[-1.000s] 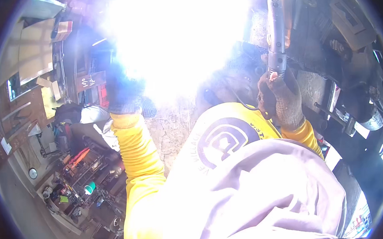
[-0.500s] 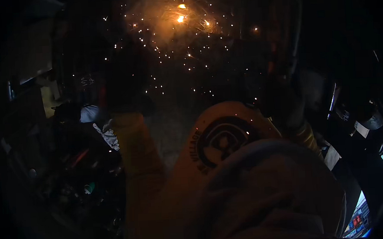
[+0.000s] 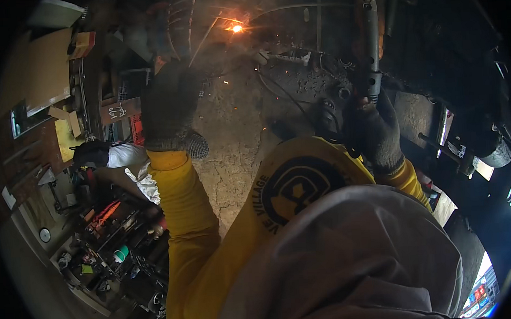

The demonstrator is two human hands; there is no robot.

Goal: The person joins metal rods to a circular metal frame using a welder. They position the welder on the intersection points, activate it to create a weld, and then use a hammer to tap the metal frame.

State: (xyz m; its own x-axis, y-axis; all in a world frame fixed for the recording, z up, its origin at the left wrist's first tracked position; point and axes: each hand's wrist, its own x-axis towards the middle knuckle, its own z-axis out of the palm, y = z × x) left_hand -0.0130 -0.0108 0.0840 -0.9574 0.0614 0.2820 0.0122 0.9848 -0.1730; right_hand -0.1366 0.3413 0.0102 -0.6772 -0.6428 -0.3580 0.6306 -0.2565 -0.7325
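Observation:
My left hand (image 3: 196,145) wears a knit glove and comes out of a yellow sleeve. It is closed at the base of a broad dark shape (image 3: 171,103), too dim to name. A thin rod (image 3: 204,42) runs from that shape's upper edge toward an orange glowing spot (image 3: 237,29) with smoke around it. At the right my gloved right hand (image 3: 378,133) is closed round the lower end of a grey metal tube (image 3: 371,49) with holes in it. Its fingertips are partly hidden. A dark cable (image 3: 287,94) curves across the floor between both hands.
A cracked concrete floor (image 3: 232,155) lies below. Tools and a green cup (image 3: 120,254) crowd the left, near cardboard (image 3: 40,72) and a white bag (image 3: 125,155). A metal cylinder (image 3: 498,155) stands at the right. Grey cloth (image 3: 353,258) fills the near foreground.
The picture was much darker, with two or three bright flames and many sparks; now one small glow and few sparks show. Both arms stay nearly in place.

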